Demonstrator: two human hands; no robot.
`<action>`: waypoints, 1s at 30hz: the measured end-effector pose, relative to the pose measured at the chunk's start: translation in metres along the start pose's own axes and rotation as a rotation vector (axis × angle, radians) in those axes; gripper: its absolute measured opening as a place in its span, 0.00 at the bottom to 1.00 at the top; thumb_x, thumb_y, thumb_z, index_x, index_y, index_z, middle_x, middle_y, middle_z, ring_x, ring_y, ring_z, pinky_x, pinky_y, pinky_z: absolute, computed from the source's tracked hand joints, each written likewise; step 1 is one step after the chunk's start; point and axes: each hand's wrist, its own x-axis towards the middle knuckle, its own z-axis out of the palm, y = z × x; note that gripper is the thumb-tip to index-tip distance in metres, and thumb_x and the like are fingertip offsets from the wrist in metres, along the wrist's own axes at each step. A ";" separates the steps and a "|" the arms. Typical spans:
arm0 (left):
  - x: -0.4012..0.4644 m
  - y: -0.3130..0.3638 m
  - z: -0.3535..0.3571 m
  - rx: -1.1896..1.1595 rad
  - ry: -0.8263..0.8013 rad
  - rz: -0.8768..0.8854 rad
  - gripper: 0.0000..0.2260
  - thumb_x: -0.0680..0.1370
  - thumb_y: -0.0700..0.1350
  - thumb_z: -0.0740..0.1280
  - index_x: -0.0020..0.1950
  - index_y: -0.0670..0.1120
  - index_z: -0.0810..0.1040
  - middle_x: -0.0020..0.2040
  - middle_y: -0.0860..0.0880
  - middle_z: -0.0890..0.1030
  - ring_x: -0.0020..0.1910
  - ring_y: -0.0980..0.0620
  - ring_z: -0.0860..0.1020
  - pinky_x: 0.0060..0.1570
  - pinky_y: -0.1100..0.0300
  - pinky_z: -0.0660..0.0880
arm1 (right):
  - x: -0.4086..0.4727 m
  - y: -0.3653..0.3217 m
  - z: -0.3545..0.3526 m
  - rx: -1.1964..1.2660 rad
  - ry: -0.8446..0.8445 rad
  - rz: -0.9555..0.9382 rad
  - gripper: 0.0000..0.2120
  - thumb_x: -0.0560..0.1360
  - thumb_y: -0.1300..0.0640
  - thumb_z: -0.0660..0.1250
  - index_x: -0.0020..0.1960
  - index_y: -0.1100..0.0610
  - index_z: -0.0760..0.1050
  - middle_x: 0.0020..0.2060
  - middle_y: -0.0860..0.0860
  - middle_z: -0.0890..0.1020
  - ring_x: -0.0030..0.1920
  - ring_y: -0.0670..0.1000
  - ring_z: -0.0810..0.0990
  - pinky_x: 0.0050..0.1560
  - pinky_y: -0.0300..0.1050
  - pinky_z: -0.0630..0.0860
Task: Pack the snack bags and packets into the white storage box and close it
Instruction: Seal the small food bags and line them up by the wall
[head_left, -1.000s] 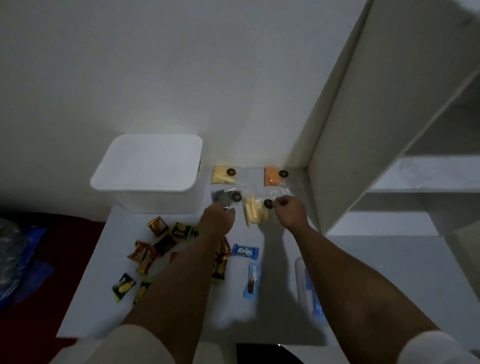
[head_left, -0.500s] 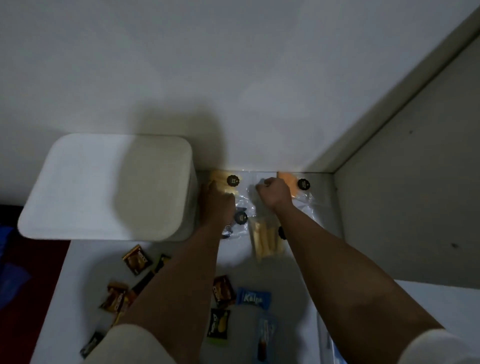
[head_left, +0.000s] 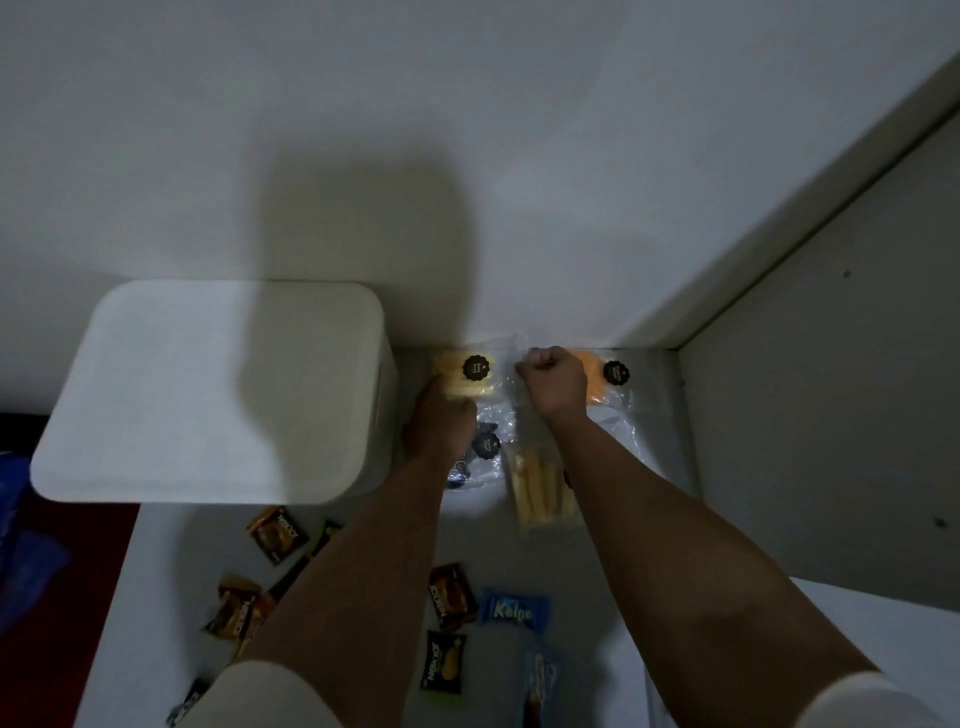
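The white storage box (head_left: 218, 389) stands at the back left of the white table (head_left: 171, 597) with its lid on. Clear snack bags lie to its right: a yellow one (head_left: 470, 376), an orange one (head_left: 597, 382), a dark one (head_left: 483, 447) and one of pale sticks (head_left: 540, 491). My left hand (head_left: 441, 421) grips the near edge of the yellow bag. My right hand (head_left: 553, 382) is a fist pinching clear bag plastic between the yellow and orange bags; whose plastic is unclear. Brown packets (head_left: 278, 532), a blue packet (head_left: 511, 613) and a green packet (head_left: 441, 660) lie nearer me.
A white wall rises right behind the bags. A grey cabinet panel (head_left: 831, 415) closes off the right side. Left of the table's edge lie red fabric (head_left: 52, 623) and something blue (head_left: 21, 561).
Both hands have reached from the dark and stick bags to the back row. The left took hold of the yellow bag. My head moved forward over the table.
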 end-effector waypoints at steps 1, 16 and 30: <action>-0.001 0.000 0.000 -0.003 -0.006 0.000 0.14 0.73 0.51 0.63 0.58 0.57 0.74 0.53 0.48 0.82 0.48 0.40 0.81 0.52 0.47 0.80 | 0.000 0.000 -0.002 0.040 0.001 0.021 0.11 0.73 0.62 0.74 0.36 0.54 0.76 0.40 0.50 0.82 0.45 0.51 0.80 0.53 0.44 0.77; -0.082 0.031 -0.056 -0.111 -0.007 0.204 0.12 0.79 0.52 0.65 0.47 0.45 0.82 0.52 0.48 0.84 0.53 0.46 0.81 0.50 0.61 0.71 | -0.087 -0.048 -0.047 0.252 -0.175 -0.025 0.04 0.75 0.66 0.72 0.49 0.63 0.85 0.38 0.53 0.85 0.37 0.47 0.80 0.37 0.38 0.77; -0.219 -0.005 -0.135 -0.386 -0.173 0.229 0.09 0.78 0.45 0.67 0.39 0.43 0.76 0.40 0.40 0.86 0.40 0.42 0.86 0.46 0.44 0.85 | -0.279 -0.046 -0.055 -0.123 -0.041 -0.503 0.09 0.74 0.60 0.75 0.54 0.57 0.85 0.49 0.50 0.87 0.45 0.45 0.85 0.51 0.43 0.82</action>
